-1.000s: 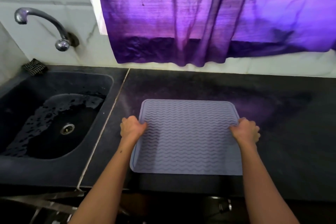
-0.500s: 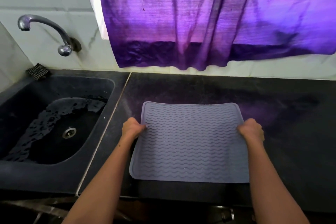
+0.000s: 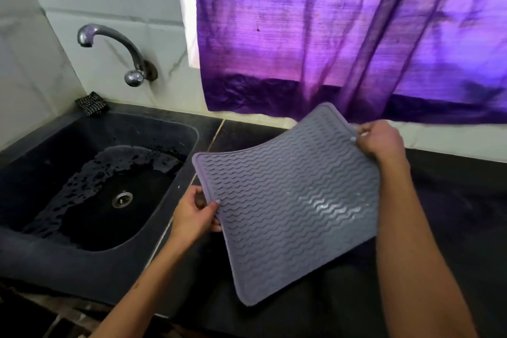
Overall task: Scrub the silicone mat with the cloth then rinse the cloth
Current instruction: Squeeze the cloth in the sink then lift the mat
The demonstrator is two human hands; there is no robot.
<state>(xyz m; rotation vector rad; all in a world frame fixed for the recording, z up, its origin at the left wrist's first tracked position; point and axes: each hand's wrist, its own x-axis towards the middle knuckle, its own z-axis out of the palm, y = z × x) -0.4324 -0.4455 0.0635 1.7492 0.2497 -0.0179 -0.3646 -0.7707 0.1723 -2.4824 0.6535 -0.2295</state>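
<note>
We are gripping the silicone mat (image 3: 288, 200) with left hand (image 3: 194, 214) and right hand (image 3: 381, 140), tilting it toward the sink (image 3: 82, 258); keeping both edges taut should stop it flopping.

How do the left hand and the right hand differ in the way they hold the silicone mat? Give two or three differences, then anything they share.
The left hand grips low on the silicone mat, at its sink-side edge; the right hand grips high, at the far edge near the curtain. The left hand shows its thumb on the ridged face; the right hand shows its back. Both are closed on the mat, holding it tilted above the counter.
</note>
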